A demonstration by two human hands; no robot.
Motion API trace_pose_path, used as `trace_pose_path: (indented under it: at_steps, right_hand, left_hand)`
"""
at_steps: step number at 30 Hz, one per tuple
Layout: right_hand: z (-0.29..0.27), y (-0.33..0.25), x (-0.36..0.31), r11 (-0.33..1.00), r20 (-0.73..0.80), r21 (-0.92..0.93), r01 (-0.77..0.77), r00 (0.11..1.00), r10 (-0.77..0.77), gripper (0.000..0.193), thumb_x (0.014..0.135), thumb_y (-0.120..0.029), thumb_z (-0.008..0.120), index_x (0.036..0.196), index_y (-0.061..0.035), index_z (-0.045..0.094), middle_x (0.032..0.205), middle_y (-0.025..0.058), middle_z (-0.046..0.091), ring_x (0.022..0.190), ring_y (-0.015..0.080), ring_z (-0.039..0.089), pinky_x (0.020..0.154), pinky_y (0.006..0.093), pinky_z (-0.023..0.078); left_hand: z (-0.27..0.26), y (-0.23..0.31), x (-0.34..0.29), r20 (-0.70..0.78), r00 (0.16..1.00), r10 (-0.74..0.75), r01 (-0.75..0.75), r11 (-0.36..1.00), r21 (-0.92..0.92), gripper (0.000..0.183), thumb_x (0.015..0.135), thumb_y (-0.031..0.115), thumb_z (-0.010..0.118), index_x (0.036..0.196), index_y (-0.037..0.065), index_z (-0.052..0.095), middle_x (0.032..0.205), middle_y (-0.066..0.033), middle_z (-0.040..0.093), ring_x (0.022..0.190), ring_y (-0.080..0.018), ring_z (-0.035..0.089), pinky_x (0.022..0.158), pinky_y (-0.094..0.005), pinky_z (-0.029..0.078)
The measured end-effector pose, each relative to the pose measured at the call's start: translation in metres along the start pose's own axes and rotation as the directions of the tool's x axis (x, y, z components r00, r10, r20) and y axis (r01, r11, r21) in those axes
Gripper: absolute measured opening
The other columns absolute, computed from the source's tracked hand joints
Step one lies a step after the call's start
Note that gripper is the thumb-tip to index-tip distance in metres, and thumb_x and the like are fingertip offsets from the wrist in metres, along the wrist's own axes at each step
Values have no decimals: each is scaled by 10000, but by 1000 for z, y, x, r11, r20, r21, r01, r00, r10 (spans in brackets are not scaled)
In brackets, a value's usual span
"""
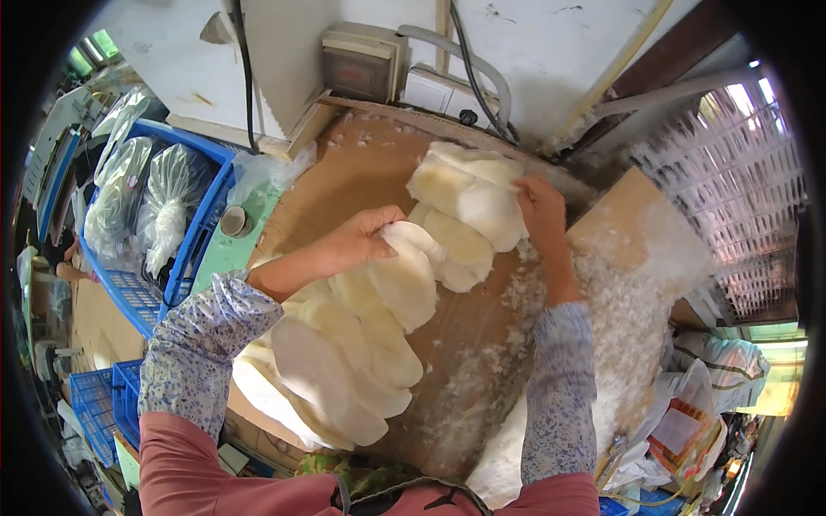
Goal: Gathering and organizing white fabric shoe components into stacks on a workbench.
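Note:
Overlapping cream-white oval pads, soft and flat, lie in a heap on the brown tabletop in front of me. My left hand pinches the top edge of one oval pad at the heap's upper right end. A second group of the same pads lies farther off, fanned out near the back edge. My right hand has its fingers curled on the right edge of that group, gripping a pad there; its fingertips are partly hidden.
Loose white fluff covers the table's right side. On the left stands a blue plastic crate with plastic-wrapped bundles, beside a small cup. A wall with a switch box and cables borders the back.

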State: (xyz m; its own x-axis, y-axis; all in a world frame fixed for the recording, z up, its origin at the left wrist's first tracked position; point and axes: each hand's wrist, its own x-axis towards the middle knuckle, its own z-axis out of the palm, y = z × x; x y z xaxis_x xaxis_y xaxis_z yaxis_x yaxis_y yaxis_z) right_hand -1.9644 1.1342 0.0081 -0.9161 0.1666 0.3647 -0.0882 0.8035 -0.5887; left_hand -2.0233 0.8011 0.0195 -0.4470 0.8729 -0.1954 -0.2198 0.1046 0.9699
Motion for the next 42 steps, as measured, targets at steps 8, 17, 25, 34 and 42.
trace_pose_path:
  at_steps: [8, 17, 25, 34, 42]
  right_hand:
    - [-37, -51, -154, 988, 423, -93, 120, 904, -70, 178, 709, -35, 620, 877, -82, 660, 884, 85, 642, 906, 307, 587, 794, 396, 469]
    - [-89, -44, -166, 861, 387, -184, -475, 770, 507, 146, 718, -35, 619, 858, -44, 655, 902, 90, 670, 864, 245, 633, 769, 351, 494]
    - [-27, -46, -188, 957, 435, -172, 236, 889, -141, 204, 737, -87, 665, 939, -88, 634, 939, 66, 619, 826, 281, 604, 737, 363, 495]
    - [1, 8, -98, 760, -155, -475, -444, 892, 424, 210, 734, -183, 662, 899, -54, 641, 983, 124, 636, 966, 329, 608, 758, 439, 499]
    - [-43, -139, -128, 892, -132, 290, -346, 909, 395, 219, 748, -184, 720, 868, -21, 635, 749, 138, 630, 675, 278, 611, 595, 367, 478]
  left_hand:
    - [-17, -3, -20, -105, 991, -83, 60, 978, -199, 430, 793, -4, 592, 1212, 65, 523, 1134, -8, 583, 1028, -111, 553, 926, -277, 421]
    - [8, 14, -30, -181, 981, -69, 26, 973, -230, 373, 828, -3, 584, 1189, 49, 507, 1100, -20, 591, 1010, -119, 561, 910, -270, 426]
    - [18, 36, -31, -196, 979, -55, 18, 982, -187, 357, 824, 11, 595, 1171, 61, 525, 1085, -18, 593, 1050, -120, 539, 928, -267, 405]
    - [38, 46, -31, 10, 1000, -7, 6, 999, 35, 436, 792, -17, 573, 1223, 40, 538, 1151, -22, 584, 1077, -130, 531, 936, -278, 406]
    - [79, 68, -37, 305, 926, 222, -366, 721, 588, 357, 709, -89, 541, 1037, 53, 557, 1441, -125, 381, 1233, -273, 456, 939, -363, 397]
